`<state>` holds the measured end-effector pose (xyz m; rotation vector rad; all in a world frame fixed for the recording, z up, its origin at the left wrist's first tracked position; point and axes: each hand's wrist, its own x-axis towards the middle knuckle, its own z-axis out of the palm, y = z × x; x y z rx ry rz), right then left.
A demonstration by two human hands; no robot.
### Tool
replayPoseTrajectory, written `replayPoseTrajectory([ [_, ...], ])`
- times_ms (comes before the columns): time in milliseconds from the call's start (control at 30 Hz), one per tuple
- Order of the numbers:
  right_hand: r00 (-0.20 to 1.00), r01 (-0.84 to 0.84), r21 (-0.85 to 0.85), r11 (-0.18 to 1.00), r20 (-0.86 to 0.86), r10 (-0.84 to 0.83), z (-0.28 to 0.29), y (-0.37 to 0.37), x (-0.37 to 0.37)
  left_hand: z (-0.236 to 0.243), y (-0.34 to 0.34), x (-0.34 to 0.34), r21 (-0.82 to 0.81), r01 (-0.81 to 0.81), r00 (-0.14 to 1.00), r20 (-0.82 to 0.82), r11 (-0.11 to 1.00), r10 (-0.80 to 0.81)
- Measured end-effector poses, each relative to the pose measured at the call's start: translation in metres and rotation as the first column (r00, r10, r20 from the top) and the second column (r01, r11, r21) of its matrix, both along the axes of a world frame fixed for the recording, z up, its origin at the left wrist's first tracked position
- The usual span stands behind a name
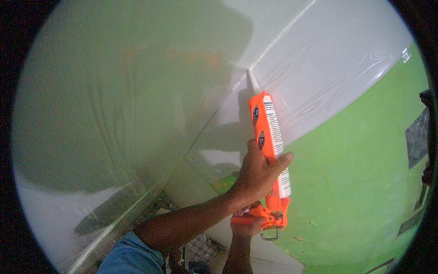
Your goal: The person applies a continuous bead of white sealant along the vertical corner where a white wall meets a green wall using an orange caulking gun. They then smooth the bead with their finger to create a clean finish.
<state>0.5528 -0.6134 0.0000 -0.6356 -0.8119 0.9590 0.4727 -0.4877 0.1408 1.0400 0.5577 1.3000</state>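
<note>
An orange caulking gun (283,208), loaded with a white sealant cartridge (276,130), points upward along the wall. Its white nozzle (253,81) has its tip at a seam (214,114) between two panels. Around the gun's barrel my left hand (260,173) is wrapped, thumb on the right side. Below it my right hand (248,222) grips the trigger handle, with its fingers partly hidden by the handle and left forearm. A white bead (278,39) runs up the seam beyond the nozzle, while the stretch below the tip looks like a thin dark line.
Glossy pale panels with wood-grain patterns (315,86) cover the left and top. A green painted wall (351,173) lies to the right, with dark patterned pieces (417,137) at its far edge. Another pale joint (109,228) crosses the lower left. Tiled floor (269,260) shows at the bottom.
</note>
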Motion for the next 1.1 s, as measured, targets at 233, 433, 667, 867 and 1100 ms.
replayPoseTrajectory([
  [233,1.0,0.03,-0.009,1.0,0.009,-0.03,-0.006,-0.001,0.006,0.002,-0.003,-0.001,0.021,-0.03,0.999,0.022,0.999,0.029],
  [433,1.0,0.015,-0.019,1.0,-0.017,-0.015,-0.011,-0.006,0.013,0.005,-0.006,-0.003,-0.018,-0.027,1.0,-0.016,0.999,0.027],
  [667,1.0,-0.012,-0.025,1.0,-0.025,0.012,-0.011,-0.007,0.014,0.004,-0.002,-0.001,0.023,-0.022,0.999,0.03,1.0,0.021],
  [867,0.999,-0.016,-0.033,0.999,-0.029,0.015,-0.012,-0.007,0.015,0.001,-0.003,0.003,-0.003,-0.011,0.996,0.086,1.0,0.011],
  [1100,0.999,0.007,-0.065,0.998,-0.04,-0.009,-0.001,-0.003,0.005,-0.001,0.001,0.005,-0.003,-0.032,0.999,0.033,0.999,0.032],
])
